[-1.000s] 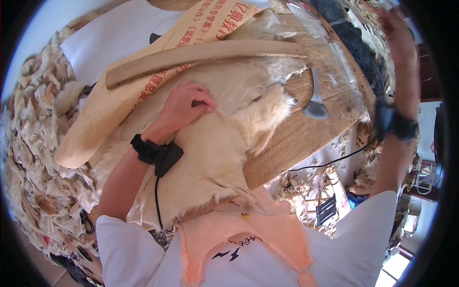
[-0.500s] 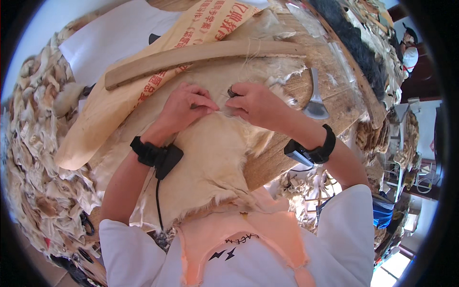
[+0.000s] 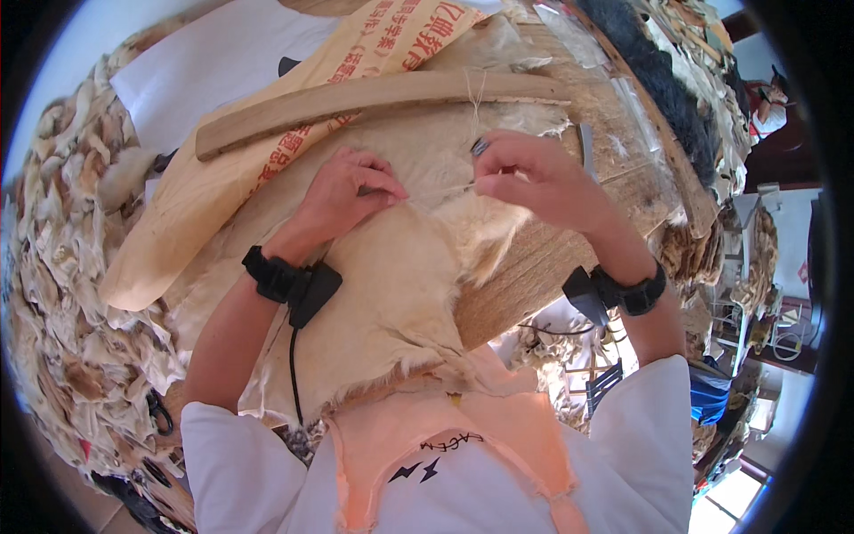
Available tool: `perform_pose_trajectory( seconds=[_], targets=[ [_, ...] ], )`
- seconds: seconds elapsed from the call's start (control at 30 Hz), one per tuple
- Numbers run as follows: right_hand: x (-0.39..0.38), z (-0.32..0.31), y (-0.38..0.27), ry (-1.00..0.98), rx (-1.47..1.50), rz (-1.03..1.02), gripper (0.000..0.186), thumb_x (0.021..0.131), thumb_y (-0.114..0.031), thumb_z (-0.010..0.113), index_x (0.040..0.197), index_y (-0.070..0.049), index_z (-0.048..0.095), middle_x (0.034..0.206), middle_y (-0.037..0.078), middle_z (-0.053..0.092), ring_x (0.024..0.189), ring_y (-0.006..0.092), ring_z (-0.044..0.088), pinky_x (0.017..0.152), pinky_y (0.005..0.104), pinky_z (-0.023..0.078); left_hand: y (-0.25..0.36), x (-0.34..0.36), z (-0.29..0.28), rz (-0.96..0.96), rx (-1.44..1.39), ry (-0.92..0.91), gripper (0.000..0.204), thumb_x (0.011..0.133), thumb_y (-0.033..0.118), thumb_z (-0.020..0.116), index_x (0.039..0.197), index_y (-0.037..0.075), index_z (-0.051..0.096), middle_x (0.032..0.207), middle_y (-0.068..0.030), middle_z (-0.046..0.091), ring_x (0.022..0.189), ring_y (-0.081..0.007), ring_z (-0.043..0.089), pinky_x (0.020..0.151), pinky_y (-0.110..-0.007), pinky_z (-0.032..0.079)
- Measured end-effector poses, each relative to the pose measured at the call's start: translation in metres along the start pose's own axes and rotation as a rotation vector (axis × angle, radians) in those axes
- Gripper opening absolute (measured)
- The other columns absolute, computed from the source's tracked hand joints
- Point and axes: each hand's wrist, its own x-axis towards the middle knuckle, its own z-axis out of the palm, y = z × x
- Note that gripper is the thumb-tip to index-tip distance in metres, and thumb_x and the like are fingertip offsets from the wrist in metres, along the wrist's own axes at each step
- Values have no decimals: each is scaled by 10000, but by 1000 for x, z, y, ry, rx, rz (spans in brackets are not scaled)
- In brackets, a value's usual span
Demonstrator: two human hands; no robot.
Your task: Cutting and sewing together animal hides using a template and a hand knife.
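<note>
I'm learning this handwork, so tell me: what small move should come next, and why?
Probably draw the right hand gently farther from the left hand to take up slack: a thin thread appears to run between their fingers, the left hand pinches the pale hide, and loose strands show across the wooden strip.

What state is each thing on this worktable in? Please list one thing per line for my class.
Left hand: grip closed on the pelt
Right hand: raised, grip closed on a thread
Thread: stretched between the hands
Pelt: spread out, fur showing along its edges
Wooden strip: lying across the brown paper
Brown paper: partly covered
Metal tool: lying on the table, partly hidden
Black wristbands: fastened
</note>
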Motion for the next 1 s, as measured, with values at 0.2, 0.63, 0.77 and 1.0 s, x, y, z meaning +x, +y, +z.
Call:
perform_pose_trajectory(
  seconds=[0.2,0.63,0.77,1.0],
  targets=[
    [-12,-13,-25,100,536,215,71,818,-79,620,862,-24,612,723,-31,563,654,45,503,587,196,418,-4,1,2,-9,-56,-32,160,673,92,707,823,147,709,883,-10,611,899,-203,520,814,-313,394],
    [14,21,-49,95,78,-18,143,723,-155,645,803,-38,658,664,125,608,554,246,564,557,308,461,21,-3,-7,31,-56,45,173,722,131,700,894,111,701,802,-43,582,784,-176,531,727,-286,416],
    [24,42,-11,287,114,73,155,725,-185,639,792,-47,668,638,139,592,573,262,591,556,335,461,48,-6,-11,-51,-242,-81,195,728,158,705,918,114,703,724,-45,565,732,-179,522,669,-294,413],
    [-11,84,-7,137,-245,-49,118,718,-109,552,679,-8,600,648,164,572,628,326,592,572,408,468,30,-5,-6,-218,18,121,159,727,188,696,875,132,715,749,-25,589,741,-188,516,658,-304,414]
  ],
)
